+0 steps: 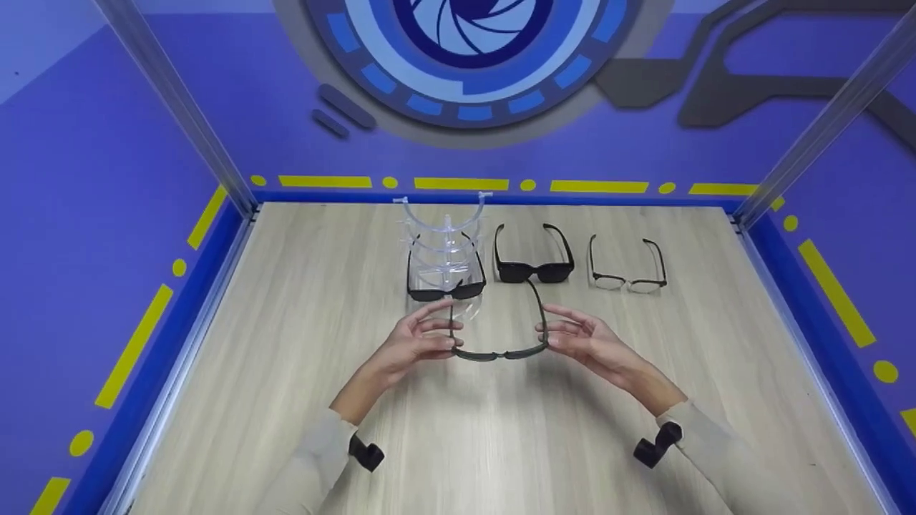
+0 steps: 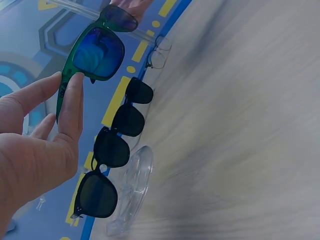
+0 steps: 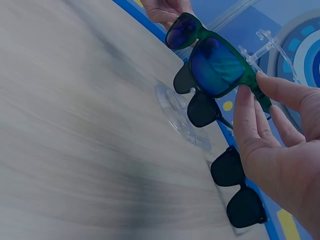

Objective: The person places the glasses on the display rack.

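Both hands hold a pair of green-framed sunglasses (image 1: 501,355) with blue mirrored lenses above the table, lenses toward the person and temples pointing away. My left hand (image 1: 422,338) pinches the left temple near its hinge between thumb and fingers. On the other side my right hand (image 1: 583,337) pinches the right temple in the same way. Just beyond the left hand stands a clear plastic glasses stand (image 1: 447,243) with several curved tiers. Black sunglasses (image 1: 447,292) sit low on that stand, though their exact support cannot be told.
Right of the stand, another pair of black sunglasses (image 1: 535,272) lies with its temples unfolded. Farther right are clear-lensed eyeglasses (image 1: 628,285) with dark upper rims. Blue printed walls (image 1: 501,157) enclose the wooden table (image 1: 286,343) at the back and both sides.
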`<state>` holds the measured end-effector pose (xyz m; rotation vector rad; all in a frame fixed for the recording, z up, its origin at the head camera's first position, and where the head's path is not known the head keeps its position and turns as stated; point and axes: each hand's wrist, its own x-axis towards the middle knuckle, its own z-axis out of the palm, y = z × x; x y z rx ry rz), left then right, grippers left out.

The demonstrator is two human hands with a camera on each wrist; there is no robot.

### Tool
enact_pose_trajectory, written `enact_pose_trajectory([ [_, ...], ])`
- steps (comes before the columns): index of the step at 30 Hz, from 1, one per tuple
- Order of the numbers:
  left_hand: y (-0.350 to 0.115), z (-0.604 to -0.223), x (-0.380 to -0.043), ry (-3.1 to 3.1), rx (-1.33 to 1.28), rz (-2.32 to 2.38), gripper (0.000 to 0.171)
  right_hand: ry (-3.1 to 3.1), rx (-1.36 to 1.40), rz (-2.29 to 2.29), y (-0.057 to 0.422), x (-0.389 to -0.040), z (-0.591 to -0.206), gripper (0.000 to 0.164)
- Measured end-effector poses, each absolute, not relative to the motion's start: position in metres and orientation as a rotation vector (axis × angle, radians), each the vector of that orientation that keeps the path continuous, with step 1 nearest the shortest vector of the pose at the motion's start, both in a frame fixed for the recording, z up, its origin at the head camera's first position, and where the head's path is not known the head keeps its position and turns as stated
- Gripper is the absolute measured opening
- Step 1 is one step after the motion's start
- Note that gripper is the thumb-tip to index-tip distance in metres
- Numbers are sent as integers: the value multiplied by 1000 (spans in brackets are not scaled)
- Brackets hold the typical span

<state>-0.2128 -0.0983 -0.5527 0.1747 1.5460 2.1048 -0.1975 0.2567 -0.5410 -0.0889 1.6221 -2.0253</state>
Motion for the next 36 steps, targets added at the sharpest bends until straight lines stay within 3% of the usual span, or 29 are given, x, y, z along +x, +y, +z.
enact_pose_trajectory([
  [24, -131, -544, -218, 1557, 184, 2198, 78, 1443, -34, -2204, 216, -215, -533, 63],
  [31, -141, -542, -227, 1626, 149, 2191, 75, 1380, -18, -2253, 201, -228, -534, 52],
  [36, -140, -540, -237, 1651, 121, 2190, 72, 1400, 11, -2280, 196, -236, -534, 55],
])
